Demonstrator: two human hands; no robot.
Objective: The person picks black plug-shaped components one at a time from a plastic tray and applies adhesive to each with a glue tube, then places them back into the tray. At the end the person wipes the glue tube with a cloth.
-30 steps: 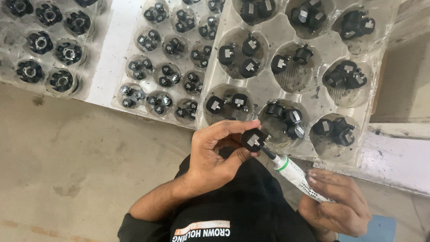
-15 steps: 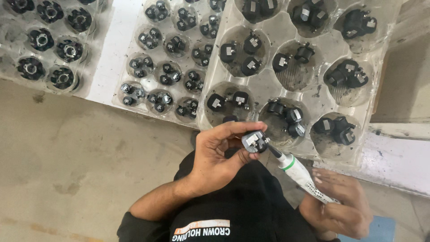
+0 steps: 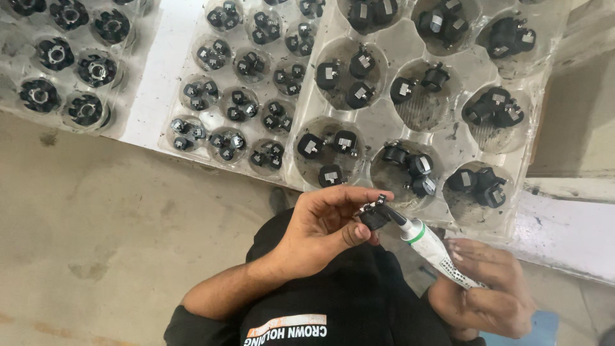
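Tube (image 3: 435,251) nozzle angled up-left, touching black part (image 3: 373,216)

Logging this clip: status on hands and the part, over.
Left hand pinching small black part. Right hand gripping white tube, its black nozzle at the part. Clear tray of similar black parts just beyond; nothing between.
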